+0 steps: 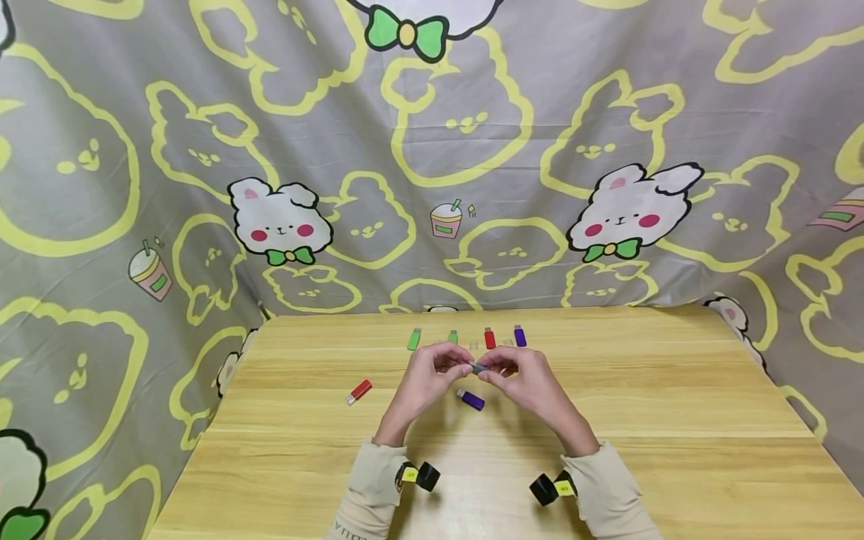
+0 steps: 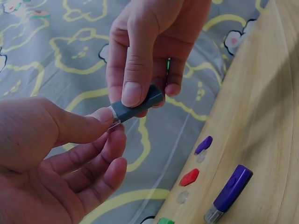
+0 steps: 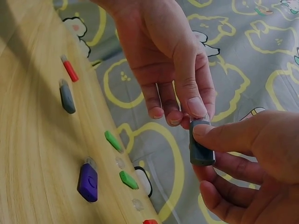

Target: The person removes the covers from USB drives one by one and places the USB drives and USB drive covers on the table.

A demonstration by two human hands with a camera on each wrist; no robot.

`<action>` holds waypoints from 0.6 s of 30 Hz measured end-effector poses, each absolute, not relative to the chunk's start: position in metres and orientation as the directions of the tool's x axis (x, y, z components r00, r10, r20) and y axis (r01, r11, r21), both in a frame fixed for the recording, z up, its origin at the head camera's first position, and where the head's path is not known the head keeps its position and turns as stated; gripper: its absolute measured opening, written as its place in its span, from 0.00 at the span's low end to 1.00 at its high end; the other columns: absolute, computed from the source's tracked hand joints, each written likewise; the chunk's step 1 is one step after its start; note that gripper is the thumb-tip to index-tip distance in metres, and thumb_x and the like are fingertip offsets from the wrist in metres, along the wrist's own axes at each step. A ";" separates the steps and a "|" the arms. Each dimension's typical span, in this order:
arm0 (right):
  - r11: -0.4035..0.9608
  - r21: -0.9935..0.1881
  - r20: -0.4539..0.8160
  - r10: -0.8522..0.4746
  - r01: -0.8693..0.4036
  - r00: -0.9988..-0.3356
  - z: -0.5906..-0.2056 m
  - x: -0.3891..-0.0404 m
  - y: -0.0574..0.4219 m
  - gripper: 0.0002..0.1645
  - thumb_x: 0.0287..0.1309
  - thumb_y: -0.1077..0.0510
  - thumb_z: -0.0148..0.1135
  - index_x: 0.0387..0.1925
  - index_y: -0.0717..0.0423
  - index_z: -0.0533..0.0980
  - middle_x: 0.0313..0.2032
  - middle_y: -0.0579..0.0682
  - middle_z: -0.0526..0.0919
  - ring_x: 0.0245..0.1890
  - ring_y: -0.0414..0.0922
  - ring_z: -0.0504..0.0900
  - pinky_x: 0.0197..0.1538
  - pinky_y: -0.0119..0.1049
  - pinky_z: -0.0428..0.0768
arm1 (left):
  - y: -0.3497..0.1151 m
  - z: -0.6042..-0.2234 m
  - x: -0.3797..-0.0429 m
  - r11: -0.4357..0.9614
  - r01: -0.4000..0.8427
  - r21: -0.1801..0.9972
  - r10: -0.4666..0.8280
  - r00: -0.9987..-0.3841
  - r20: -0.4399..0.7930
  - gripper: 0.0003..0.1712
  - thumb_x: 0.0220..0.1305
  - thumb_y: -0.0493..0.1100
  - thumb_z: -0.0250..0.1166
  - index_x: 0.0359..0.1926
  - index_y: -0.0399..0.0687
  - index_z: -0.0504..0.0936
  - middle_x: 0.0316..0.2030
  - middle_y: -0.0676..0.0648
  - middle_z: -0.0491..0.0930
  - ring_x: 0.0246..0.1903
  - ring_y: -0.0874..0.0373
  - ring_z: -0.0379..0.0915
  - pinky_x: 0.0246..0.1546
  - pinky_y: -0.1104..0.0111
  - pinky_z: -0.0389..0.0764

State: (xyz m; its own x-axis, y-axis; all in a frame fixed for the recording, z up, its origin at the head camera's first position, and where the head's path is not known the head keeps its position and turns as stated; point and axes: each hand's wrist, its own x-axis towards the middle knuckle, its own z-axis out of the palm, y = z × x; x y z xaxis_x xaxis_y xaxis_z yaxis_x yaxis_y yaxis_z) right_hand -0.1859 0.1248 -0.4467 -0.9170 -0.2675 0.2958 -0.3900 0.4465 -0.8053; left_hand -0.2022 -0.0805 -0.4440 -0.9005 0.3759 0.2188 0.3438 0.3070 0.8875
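Note:
A dark grey USB stick (image 2: 135,106) with a clear cap (image 2: 114,116) over its plug end is held between both hands above the table. My left hand (image 1: 432,375) pinches the capped end between thumb and index finger, its other fingers loosely bent. My right hand (image 1: 523,379) grips the grey body with its thumb on top and fingers beneath. Just below the hands a purple USB stick (image 1: 471,400) lies with its metal plug bare. A second grey USB stick (image 3: 67,96) rests on the table in the right wrist view.
Along the back of the wooden table (image 1: 283,450) lie two green USB sticks (image 1: 415,339), a red one (image 1: 490,338) and a purple one (image 1: 520,336). Small clear caps (image 1: 474,346) lie among them. Another red stick (image 1: 360,391) is left of the hands. A patterned curtain (image 1: 378,225) hangs behind.

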 end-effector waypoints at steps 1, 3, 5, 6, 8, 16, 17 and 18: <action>0.449 -0.804 0.296 -0.268 -0.391 -0.917 -0.446 -0.186 0.125 0.07 0.57 0.65 0.75 0.38 0.55 0.87 0.33 0.43 0.87 0.31 0.38 0.84 0.37 0.35 0.84 | -0.080 -0.444 -0.202 0.308 0.346 0.886 0.375 -0.900 0.221 0.04 0.66 0.32 0.69 0.41 0.41 0.87 0.36 0.48 0.86 0.35 0.61 0.84 0.40 0.69 0.85; 0.451 -0.801 0.297 -0.270 -0.392 -0.916 -0.445 -0.186 0.125 0.07 0.57 0.65 0.75 0.38 0.55 0.87 0.32 0.43 0.87 0.31 0.38 0.83 0.37 0.35 0.85 | -0.080 -0.444 -0.202 0.309 0.354 0.883 0.377 -0.898 0.229 0.04 0.67 0.32 0.69 0.41 0.41 0.86 0.36 0.47 0.86 0.35 0.60 0.83 0.40 0.68 0.85; 0.453 -0.800 0.298 -0.271 -0.394 -0.915 -0.445 -0.186 0.125 0.07 0.57 0.65 0.75 0.38 0.55 0.87 0.32 0.42 0.87 0.31 0.38 0.83 0.37 0.35 0.85 | -0.080 -0.444 -0.202 0.309 0.362 0.880 0.377 -0.896 0.236 0.04 0.67 0.32 0.69 0.41 0.40 0.86 0.35 0.47 0.86 0.35 0.59 0.84 0.40 0.68 0.85; 0.453 -0.799 0.298 -0.272 -0.395 -0.915 -0.445 -0.186 0.125 0.07 0.57 0.64 0.75 0.38 0.55 0.87 0.32 0.42 0.87 0.31 0.38 0.83 0.37 0.35 0.85 | -0.080 -0.444 -0.202 0.308 0.362 0.880 0.376 -0.896 0.237 0.04 0.67 0.32 0.69 0.41 0.40 0.86 0.35 0.47 0.86 0.35 0.59 0.84 0.40 0.68 0.85; 0.454 -0.797 0.300 -0.274 -0.398 -0.914 -0.444 -0.186 0.126 0.07 0.57 0.64 0.75 0.38 0.55 0.87 0.32 0.42 0.87 0.31 0.38 0.83 0.37 0.34 0.84 | -0.080 -0.444 -0.202 0.309 0.364 0.879 0.374 -0.896 0.240 0.04 0.67 0.32 0.69 0.41 0.40 0.86 0.35 0.47 0.86 0.34 0.59 0.83 0.40 0.68 0.85; 0.455 -0.792 0.304 -0.282 -0.406 -0.910 -0.444 -0.186 0.126 0.07 0.57 0.63 0.76 0.39 0.56 0.87 0.32 0.43 0.88 0.31 0.37 0.84 0.38 0.34 0.84 | -0.081 -0.443 -0.201 0.304 0.357 0.883 0.356 -0.903 0.243 0.03 0.66 0.32 0.70 0.40 0.40 0.87 0.34 0.47 0.87 0.33 0.60 0.83 0.39 0.67 0.85; 0.454 -0.793 0.303 -0.282 -0.405 -0.910 -0.444 -0.186 0.126 0.07 0.57 0.63 0.76 0.39 0.56 0.87 0.32 0.43 0.88 0.31 0.38 0.84 0.38 0.34 0.84 | -0.081 -0.443 -0.202 0.307 0.357 0.882 0.355 -0.903 0.243 0.03 0.66 0.32 0.70 0.40 0.40 0.87 0.34 0.47 0.87 0.33 0.60 0.83 0.39 0.67 0.85; 0.454 -0.794 0.301 -0.283 -0.404 -0.911 -0.444 -0.186 0.126 0.07 0.57 0.63 0.76 0.39 0.56 0.87 0.32 0.43 0.88 0.31 0.38 0.84 0.38 0.34 0.84 | -0.081 -0.443 -0.201 0.309 0.358 0.881 0.354 -0.903 0.243 0.03 0.66 0.32 0.70 0.40 0.40 0.87 0.34 0.46 0.87 0.33 0.60 0.83 0.38 0.67 0.85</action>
State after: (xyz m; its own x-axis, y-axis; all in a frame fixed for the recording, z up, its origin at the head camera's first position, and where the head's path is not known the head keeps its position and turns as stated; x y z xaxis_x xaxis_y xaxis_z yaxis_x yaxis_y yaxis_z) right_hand -0.1863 0.1260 -0.4445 -0.9107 -0.2829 0.3011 -0.4037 0.4543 -0.7941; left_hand -0.2014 -0.0808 -0.4434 -0.9031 0.3541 0.2428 0.3581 0.3092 0.8810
